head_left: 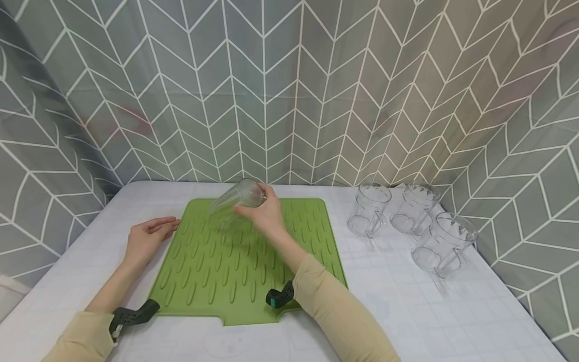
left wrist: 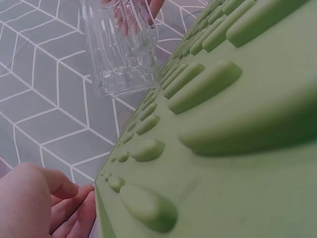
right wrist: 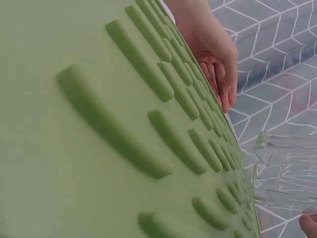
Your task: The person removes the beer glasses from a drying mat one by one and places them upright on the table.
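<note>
My right hand grips a clear glass mug, holding it tilted over the far part of a green ridged drying mat. In the left wrist view the mug overlaps the mat's far edge, with fingers behind the glass. Only part of the right hand shows at the right wrist view's lower right, beside the glass. My left hand rests on the table at the mat's left edge, fingers loosely bent, fingertips right at the rim. It holds nothing.
Three more clear glass mugs with handles stand upright to the right of the mat: one at the back, one beside it, one nearer the front. A white cloth covers the table. Grey chevron-patterned curtains surround it.
</note>
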### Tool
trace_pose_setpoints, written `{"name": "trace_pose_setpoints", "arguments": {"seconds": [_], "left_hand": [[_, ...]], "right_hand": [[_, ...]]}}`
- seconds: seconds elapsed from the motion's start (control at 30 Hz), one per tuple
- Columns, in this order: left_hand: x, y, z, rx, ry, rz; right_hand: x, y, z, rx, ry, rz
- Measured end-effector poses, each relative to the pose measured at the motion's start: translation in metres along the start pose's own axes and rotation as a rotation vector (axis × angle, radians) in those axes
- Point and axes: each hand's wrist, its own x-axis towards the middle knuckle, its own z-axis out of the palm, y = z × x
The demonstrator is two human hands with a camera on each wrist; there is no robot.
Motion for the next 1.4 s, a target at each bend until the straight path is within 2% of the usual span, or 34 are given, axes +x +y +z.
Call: {"name": "trace_pose_setpoints", "arguments": {"seconds": [0.73,1.27,1.4], "left_hand": [[0.001,0.000,0.000,0.001,0.001,0.003],[0.000,0.000,-0.001,-0.011,-0.001,0.000],[0.000,0.000,-0.001,-0.010,-0.006,-0.001]], "right_hand": [[-0.003,0.017,-0.026,0.023,-0.004,0.101],[-0.007,0.030,-0.036,0.148,-0.054,0.137],[-0.007,0.033,-0.038,0.217,-0.071,0.155]]}}
